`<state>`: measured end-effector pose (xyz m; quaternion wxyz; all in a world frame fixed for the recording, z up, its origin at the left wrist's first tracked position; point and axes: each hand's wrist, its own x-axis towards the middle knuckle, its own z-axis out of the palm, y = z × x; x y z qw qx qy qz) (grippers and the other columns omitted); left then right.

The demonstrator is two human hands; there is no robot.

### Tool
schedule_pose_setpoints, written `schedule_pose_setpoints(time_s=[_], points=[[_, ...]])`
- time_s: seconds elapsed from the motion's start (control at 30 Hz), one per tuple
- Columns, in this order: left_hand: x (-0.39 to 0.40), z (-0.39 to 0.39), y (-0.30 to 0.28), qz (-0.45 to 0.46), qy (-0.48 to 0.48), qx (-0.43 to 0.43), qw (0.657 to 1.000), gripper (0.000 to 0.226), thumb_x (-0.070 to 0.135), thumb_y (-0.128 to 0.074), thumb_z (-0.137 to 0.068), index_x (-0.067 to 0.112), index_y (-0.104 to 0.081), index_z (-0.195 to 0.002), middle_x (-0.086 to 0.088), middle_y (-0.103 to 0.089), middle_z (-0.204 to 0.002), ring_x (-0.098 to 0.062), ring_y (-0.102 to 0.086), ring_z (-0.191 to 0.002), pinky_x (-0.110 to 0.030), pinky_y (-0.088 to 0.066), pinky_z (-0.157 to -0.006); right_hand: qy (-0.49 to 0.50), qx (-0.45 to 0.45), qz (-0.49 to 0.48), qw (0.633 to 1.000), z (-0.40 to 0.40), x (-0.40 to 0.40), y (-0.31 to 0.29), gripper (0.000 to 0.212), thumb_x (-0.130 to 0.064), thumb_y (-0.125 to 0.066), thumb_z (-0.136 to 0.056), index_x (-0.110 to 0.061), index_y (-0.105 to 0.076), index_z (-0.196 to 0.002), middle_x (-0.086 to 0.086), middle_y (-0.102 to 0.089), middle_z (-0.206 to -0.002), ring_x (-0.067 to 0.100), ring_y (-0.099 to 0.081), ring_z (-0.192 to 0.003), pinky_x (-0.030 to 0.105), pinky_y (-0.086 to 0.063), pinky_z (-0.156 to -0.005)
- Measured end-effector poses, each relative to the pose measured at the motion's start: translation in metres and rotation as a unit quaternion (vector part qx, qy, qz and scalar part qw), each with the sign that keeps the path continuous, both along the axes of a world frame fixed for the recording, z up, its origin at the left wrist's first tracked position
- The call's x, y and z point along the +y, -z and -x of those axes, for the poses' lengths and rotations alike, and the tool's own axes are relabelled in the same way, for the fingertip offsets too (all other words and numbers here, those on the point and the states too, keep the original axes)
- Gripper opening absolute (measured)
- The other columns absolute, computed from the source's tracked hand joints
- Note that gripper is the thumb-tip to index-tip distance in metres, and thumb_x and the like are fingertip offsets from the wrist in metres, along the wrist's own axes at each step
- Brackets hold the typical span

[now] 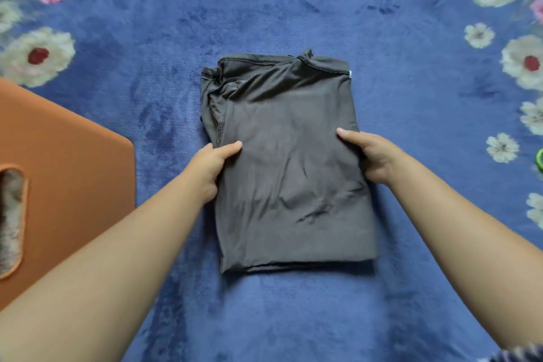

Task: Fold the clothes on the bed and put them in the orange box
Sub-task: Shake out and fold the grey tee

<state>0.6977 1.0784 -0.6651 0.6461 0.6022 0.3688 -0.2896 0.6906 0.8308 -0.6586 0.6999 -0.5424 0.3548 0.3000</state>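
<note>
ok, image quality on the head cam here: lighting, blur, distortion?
Head view: soft, even light, no glare, only faint shadows beside the folded grey garment; wide-angle bending stretches the flowers of the blue blanket at the edges; the orange box is cut by the left edge; both hands, left and right, look slightly soft, seams on the garment legible.

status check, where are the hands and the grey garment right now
Left hand and right hand grip opposite side edges of the folded dark grey garment. It lies flat on the blue floral blanket. Orange box sits left, path clear.
</note>
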Motion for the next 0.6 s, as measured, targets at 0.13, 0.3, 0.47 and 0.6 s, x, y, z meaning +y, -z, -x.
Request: schedule_pose_setpoints(time_s=[0.13,0.3,0.47,0.6], points=[[0.006,-0.021,-0.028,0.07,-0.01,0.018,0.997,0.01,0.008,-0.051,-0.086,0.009,-0.06,-0.083,-0.001,-0.067,-0.06,-0.014,-0.063,-0.056,-0.025,-0.051,-0.063,-0.048,-0.031,-0.034,0.998,-0.024,-0.004,-0.017,0.03,-0.007,-0.05,-0.089,-0.012,-0.073,-0.07,0.0,-0.071,-0.067,0.012,-0.068,-0.059,0.021,-0.056,-0.055],[0.011,-0.084,-0.095,0.108,-0.008,-0.183,0.977,0.028,0.005,-0.054,-0.059,0.009,-0.058,-0.086,0.0,-0.065,-0.062,-0.013,-0.063,-0.058,-0.018,-0.051,-0.057,-0.044,-0.188,-0.083,0.978,-0.082,-0.017,-0.08,0.036,-0.007,-0.045,-0.087,-0.013,-0.075,-0.069,0.0,-0.072,-0.076,0.013,-0.069,-0.074,0.025,-0.055,-0.073],[0.016,-0.123,-0.143,0.137,0.071,-0.349,0.924,0.066,-0.001,-0.056,-0.05,-0.001,-0.051,-0.116,-0.01,-0.065,-0.101,-0.021,-0.062,-0.095,-0.03,-0.051,-0.085,-0.054,-0.377,-0.028,0.924,-0.112,-0.024,-0.142,0.02,-0.013,-0.058,-0.08,-0.016,-0.076,-0.073,-0.003,-0.072,-0.079,0.012,-0.067,-0.082,0.025,-0.052,-0.08],[0.021,-0.093,-0.11,0.079,0.1,-0.339,0.932,0.057,0.0,-0.062,-0.039,0.007,-0.056,-0.095,-0.005,-0.067,-0.082,-0.019,-0.06,-0.079,-0.029,-0.045,-0.067,-0.12,-0.371,0.02,0.921,-0.077,-0.031,-0.126,0.048,-0.047,-0.086,-0.044,-0.016,-0.077,-0.079,-0.007,-0.072,-0.077,0.009,-0.069,-0.076,0.021,-0.053,-0.071]])
